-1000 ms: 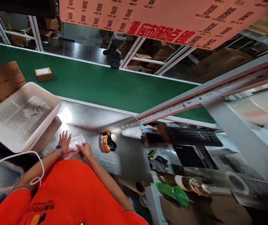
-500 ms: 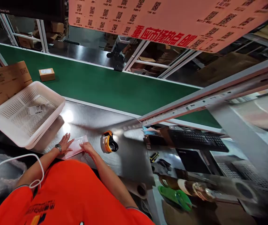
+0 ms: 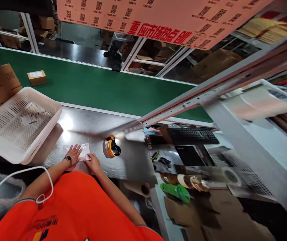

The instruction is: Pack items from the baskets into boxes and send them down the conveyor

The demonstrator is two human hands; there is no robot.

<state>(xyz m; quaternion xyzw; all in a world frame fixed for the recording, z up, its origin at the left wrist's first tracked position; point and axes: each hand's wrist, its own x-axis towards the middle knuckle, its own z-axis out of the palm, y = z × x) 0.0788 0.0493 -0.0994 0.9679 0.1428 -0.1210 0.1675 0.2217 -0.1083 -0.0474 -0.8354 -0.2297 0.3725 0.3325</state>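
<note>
A small whitish plastic packet point(image 3: 84, 151) lies flat on the metal tabletop, close to my body. My left hand point(image 3: 73, 154), with a watch on the wrist, presses on it with spread fingers and covers its middle. At the packet's right end, my right hand point(image 3: 93, 163) has its fingers curled and pinches the edge. Right of my hands, an orange and black tape dispenser point(image 3: 112, 147) rests on the metal.
A white perforated basket point(image 3: 55, 108) holding a labelled packet stands at left. Behind runs a green conveyor belt point(image 3: 88, 83) carrying a small carton point(image 3: 37, 78). A keyboard point(image 3: 192, 135), rolls and a green item point(image 3: 175, 191) lie at right. A white cable point(image 3: 49, 174) hangs near my left arm.
My left hand has shifted on the packet, which now lies straighter. My right hand still pinches its right end. The view has swung right.
</note>
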